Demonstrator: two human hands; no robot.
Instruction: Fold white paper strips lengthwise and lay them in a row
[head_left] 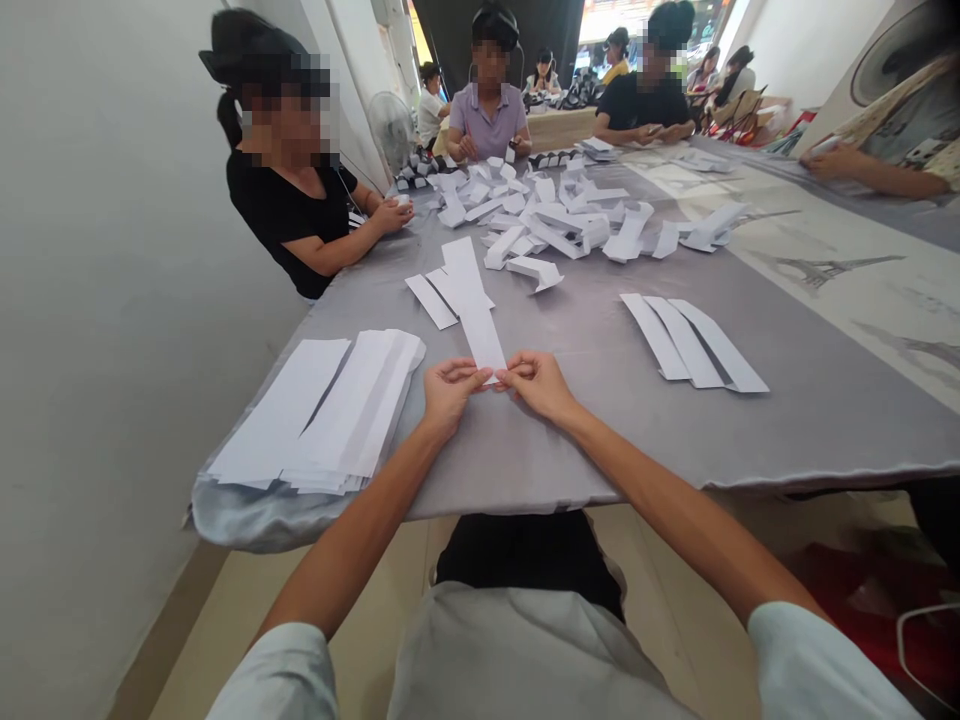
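A long white paper strip (475, 310) points away from me, its near end pinched between both hands. My left hand (451, 388) grips the left corner of that end with thumb and fingers. At the right corner, my right hand (541, 384) is closed in the same kind of pinch, the thumbs almost meeting. Just beyond, two shorter-looking white strips (433, 300) lie on the cloth, partly covered by the held one. Left of my left hand sit stacks of flat white strips (352, 410). Off to the right, three folded-edge strips (690, 345) lie side by side.
A grey cloth (570, 440) covers the table, with a printed pale panel on the right. A heap of folded white paper pieces (555, 210) spreads across the middle. Co-workers sit left (300, 190), across and right. A white wall (97, 250) stands close on my left.
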